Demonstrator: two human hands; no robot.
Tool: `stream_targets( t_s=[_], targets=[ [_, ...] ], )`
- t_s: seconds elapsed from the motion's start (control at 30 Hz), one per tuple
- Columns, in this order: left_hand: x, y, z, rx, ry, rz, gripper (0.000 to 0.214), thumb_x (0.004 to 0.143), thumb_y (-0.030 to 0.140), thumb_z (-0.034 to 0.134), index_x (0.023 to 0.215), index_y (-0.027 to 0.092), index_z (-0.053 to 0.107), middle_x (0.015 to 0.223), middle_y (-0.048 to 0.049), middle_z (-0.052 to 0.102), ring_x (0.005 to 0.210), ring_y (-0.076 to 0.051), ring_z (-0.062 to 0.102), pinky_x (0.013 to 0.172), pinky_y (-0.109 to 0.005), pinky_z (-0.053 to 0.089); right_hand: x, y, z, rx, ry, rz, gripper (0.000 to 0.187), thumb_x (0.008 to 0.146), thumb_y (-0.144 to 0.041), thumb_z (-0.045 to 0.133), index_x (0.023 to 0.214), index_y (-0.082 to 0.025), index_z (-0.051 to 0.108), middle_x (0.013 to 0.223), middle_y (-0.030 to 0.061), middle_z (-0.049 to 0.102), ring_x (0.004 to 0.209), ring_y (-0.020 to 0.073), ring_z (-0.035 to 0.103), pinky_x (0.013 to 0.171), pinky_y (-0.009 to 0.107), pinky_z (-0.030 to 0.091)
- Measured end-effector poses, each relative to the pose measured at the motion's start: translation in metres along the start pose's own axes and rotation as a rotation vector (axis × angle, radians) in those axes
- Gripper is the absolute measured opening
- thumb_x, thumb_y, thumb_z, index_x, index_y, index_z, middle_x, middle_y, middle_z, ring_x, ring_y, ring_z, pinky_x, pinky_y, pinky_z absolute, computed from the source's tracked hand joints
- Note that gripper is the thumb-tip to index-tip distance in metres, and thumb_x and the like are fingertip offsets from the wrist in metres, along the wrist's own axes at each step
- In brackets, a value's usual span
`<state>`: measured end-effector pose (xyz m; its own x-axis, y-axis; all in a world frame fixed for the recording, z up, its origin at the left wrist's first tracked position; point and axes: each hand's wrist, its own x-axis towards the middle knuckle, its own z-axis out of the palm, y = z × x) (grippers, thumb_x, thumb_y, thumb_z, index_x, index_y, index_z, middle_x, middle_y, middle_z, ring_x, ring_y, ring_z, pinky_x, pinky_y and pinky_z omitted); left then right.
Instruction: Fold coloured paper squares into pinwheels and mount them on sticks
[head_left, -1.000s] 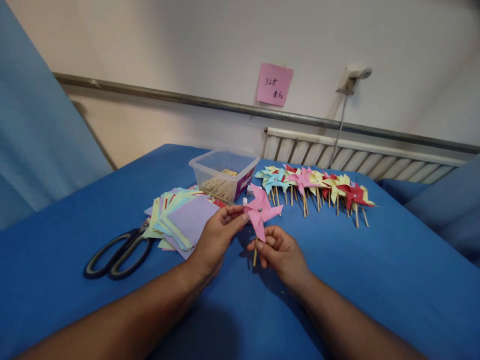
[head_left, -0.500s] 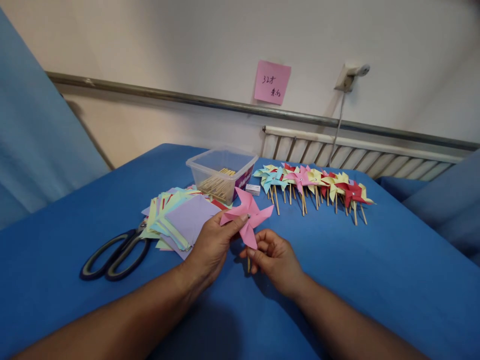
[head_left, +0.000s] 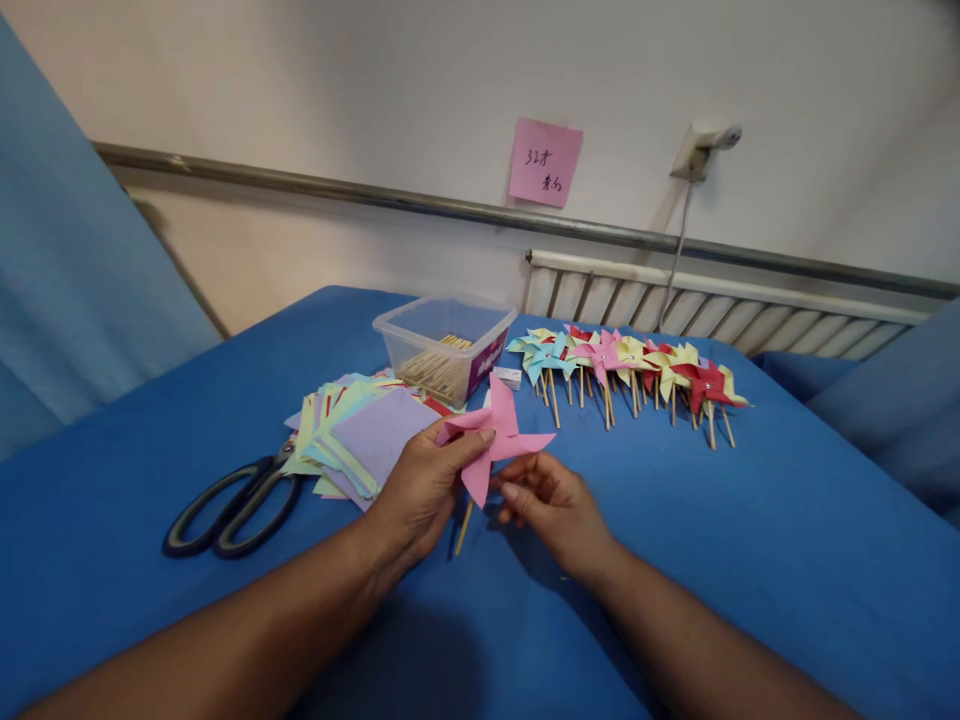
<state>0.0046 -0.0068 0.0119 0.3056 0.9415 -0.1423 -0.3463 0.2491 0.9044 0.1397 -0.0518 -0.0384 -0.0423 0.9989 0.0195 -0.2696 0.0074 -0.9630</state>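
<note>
A pink paper pinwheel (head_left: pixel 501 440) is held by my left hand (head_left: pixel 420 488), whose thumb presses on its centre. Below the blades its thin wooden stick (head_left: pixel 464 528) slants down to the left. Just right of the stick, my right hand (head_left: pixel 561 508) has its fingers loosely curled, apart from the stick, with nothing visible in them. Whether its fingertips touch a blade I cannot tell. Left of my left hand lies a pile of coloured paper squares (head_left: pixel 382 430), and dark-handled scissors (head_left: pixel 232 510) rest partly against it.
A clear plastic box (head_left: pixel 442 340) with several wooden sticks stands behind the paper. A small white box (head_left: pixel 507 377) sits beside it. Several finished pinwheels (head_left: pixel 604 357) lie in a row at the back right of the blue-covered table (head_left: pixel 712 540). A radiator (head_left: pixel 720 308) is behind.
My right fingers have let go of the stick. The pinwheel's blades have turned, and its stick now slants to the left. My left hand still holds it.
</note>
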Motion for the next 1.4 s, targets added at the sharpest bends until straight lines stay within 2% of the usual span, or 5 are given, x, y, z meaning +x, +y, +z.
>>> stream_targets(
  t_s=[0.2, 0.47, 0.8, 1.13, 1.4],
  targets=[
    [0.002, -0.002, -0.001, -0.067, -0.073, -0.098, 0.028, 0.072, 0.019, 0.072, 0.097, 0.008, 0.067, 0.084, -0.0097, 0.070, 0.073, -0.017, 0.064, 0.071, -0.028, 0.049, 0.003, -0.009, -0.015, -0.250, 0.219, -0.286, 0.055, 0.065, -0.030, 0.081, 0.113, -0.027, 0.053, 0.114, 0.0046, 0.062, 0.078, 0.0150, 0.058, 0.071, 0.032, 0.049],
    [-0.001, -0.010, 0.000, -0.031, -0.099, -0.185, 0.023, 0.071, 0.016, 0.071, 0.094, 0.010, 0.067, 0.084, -0.0077, 0.071, 0.073, -0.016, 0.065, 0.072, -0.027, 0.050, -0.001, -0.017, -0.014, -0.590, 0.209, -0.407, 0.029, 0.076, -0.028, 0.070, 0.103, -0.022, 0.059, 0.093, 0.0025, 0.068, 0.079, 0.0162, 0.061, 0.076, 0.033, 0.049],
    [0.004, -0.007, -0.005, -0.053, -0.082, -0.211, 0.025, 0.073, 0.013, 0.068, 0.098, 0.010, 0.068, 0.086, -0.0090, 0.071, 0.077, -0.017, 0.066, 0.071, -0.025, 0.052, -0.001, -0.018, -0.018, -0.799, 0.158, -0.539, 0.037, 0.076, -0.032, 0.072, 0.108, -0.022, 0.055, 0.101, 0.0059, 0.066, 0.089, 0.0192, 0.063, 0.080, 0.034, 0.050],
    [0.002, -0.008, -0.005, -0.038, -0.055, -0.223, 0.023, 0.072, 0.014, 0.070, 0.095, 0.011, 0.067, 0.083, -0.0075, 0.070, 0.073, -0.016, 0.065, 0.069, -0.025, 0.052, 0.001, -0.017, -0.022, -0.865, 0.149, -0.587, 0.033, 0.079, -0.030, 0.069, 0.107, -0.022, 0.054, 0.098, 0.0049, 0.067, 0.085, 0.0178, 0.064, 0.076, 0.032, 0.052],
    [0.000, -0.007, -0.003, -0.058, -0.164, -0.227, 0.022, 0.074, 0.013, 0.069, 0.096, 0.012, 0.068, 0.088, -0.0080, 0.072, 0.075, -0.015, 0.066, 0.074, -0.025, 0.051, 0.001, -0.018, -0.020, -0.779, 0.201, -0.504, 0.025, 0.078, -0.031, 0.068, 0.100, -0.022, 0.059, 0.091, 0.0030, 0.069, 0.078, 0.0165, 0.064, 0.073, 0.030, 0.051]
  ],
)
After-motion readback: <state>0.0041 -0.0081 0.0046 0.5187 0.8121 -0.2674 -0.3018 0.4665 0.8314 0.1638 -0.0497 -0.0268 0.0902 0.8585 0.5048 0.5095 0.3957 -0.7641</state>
